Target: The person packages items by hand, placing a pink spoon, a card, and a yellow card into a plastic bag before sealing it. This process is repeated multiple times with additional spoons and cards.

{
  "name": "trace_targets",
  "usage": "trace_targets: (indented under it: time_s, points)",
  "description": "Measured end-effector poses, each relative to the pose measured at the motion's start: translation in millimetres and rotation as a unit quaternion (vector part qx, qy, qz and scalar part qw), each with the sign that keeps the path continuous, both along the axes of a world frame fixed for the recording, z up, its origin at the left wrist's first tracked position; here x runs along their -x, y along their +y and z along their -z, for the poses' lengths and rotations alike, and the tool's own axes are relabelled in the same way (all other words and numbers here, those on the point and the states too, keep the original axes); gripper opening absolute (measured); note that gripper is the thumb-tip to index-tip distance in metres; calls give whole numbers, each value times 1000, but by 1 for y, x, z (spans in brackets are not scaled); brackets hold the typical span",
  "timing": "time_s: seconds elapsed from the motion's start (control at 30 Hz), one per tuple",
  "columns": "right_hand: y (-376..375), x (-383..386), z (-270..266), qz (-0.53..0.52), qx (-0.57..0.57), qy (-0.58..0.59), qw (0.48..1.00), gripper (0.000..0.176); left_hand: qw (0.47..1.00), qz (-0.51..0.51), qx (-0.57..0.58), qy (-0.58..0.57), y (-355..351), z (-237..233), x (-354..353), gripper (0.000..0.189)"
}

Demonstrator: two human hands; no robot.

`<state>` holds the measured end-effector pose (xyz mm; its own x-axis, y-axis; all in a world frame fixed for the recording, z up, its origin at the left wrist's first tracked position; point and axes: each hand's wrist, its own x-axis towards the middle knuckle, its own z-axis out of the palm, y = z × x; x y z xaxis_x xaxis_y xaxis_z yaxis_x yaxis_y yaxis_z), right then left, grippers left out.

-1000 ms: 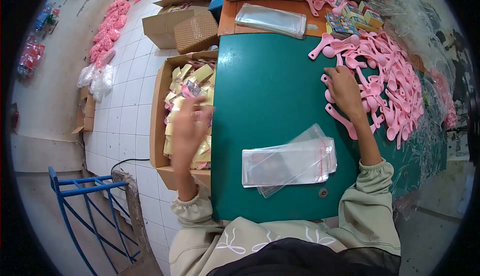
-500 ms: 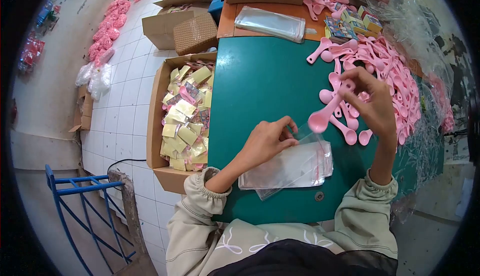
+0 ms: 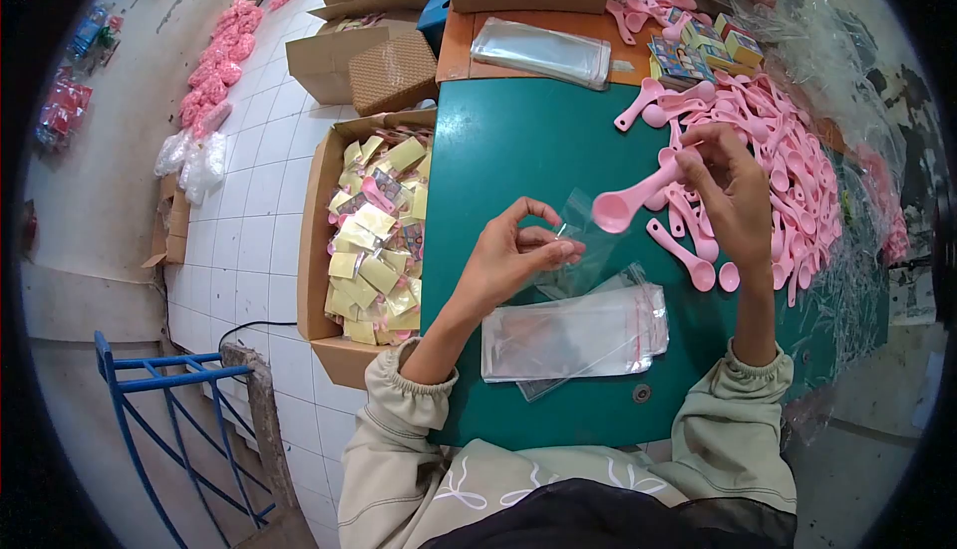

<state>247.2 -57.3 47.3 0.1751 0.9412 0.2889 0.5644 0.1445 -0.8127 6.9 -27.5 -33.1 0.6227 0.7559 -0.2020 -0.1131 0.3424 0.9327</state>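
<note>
Table [image 3: 518, 140]: stack of plastic bags [image 3: 573, 335] at near edge, heap of scoops [image 3: 788, 160] at right, bag bundle [image 3: 538, 51] behind. Carton of packets [image 3: 374, 240] on floor, left. Above the stack: single bag [image 3: 583, 240] in left hand [image 3: 508, 255], single scoop [image 3: 633, 195] in right hand [image 3: 733, 190].

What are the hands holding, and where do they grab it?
The right hand pinches a pink plastic spoon by its handle end; the left hand pinches a clear plastic bag at its edge.

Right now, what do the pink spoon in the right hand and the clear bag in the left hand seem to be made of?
The pink spoon: probably moulded plastic, one even pink, smooth, dull sheen.
The clear bag: likely thin glossy plastic film; the green table shows through.
</note>
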Motion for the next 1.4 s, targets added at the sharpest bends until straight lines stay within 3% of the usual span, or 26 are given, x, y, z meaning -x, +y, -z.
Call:
trace_targets:
  time_s: [0.1,0.3,0.4,0.5,0.6,0.7,0.73,0.83,0.87,0.9,0.93,0.97,1.0,1.1,1.13,1.23,1.4]
  points:
    - [-1,13,2,-26,-45,112,992,18,1000,7,-3,-5,-1,-3,-1,30]
    - [-5,23,4,-74,40,49,995,19,999,4,-31,-10,-3,-6,-4,37]
    - [-6,32,12,-132,42,75,987,20,996,-13,-85,-18,-5,0,-7,35]
    - [-8,37,12,-112,14,71,991,19,993,11,-119,15,-3,2,-5,32]
    - [-14,39,1,-86,67,89,990,23,992,55,-106,33,3,-11,3,32]
    - [1,34,13,-272,-69,-7,960,44,995,24,-99,-11,5,-26,4,31]
    - [2,39,10,-314,-35,-12,949,60,995,9,-91,-25,5,-27,5,30]
    - [58,1,5,-443,-18,67,894,56,993,-18,-97,-64,7,-31,6,30]
    - [83,-26,-1,-364,-1,11,931,52,992,-25,-102,-77,5,-31,5,30]
    - [119,-61,13,-164,65,-19,984,44,991,-18,-108,-83,3,-32,5,30]
    - [158,-106,30,-32,18,-229,973,48,989,-10,-116,-89,2,-34,6,30]
    - [202,-172,65,70,22,-314,947,49,987,-2,-126,-96,2,-36,7,30]
    - [220,-202,78,180,65,-323,927,47,986,17,-146,-84,3,-34,9,30]
    - [238,-249,136,190,57,-402,894,38,983,14,-141,-113,1,-38,10,30]
    - [248,-261,149,186,62,-373,907,33,985,21,-130,-110,2,-39,12,30]
    - [238,-255,153,260,34,-310,914,25,990,9,-120,-67,2,-41,14,36]
    - [201,-219,99,265,-43,-318,909,40,987,16,-129,-96,4,-35,13,30]
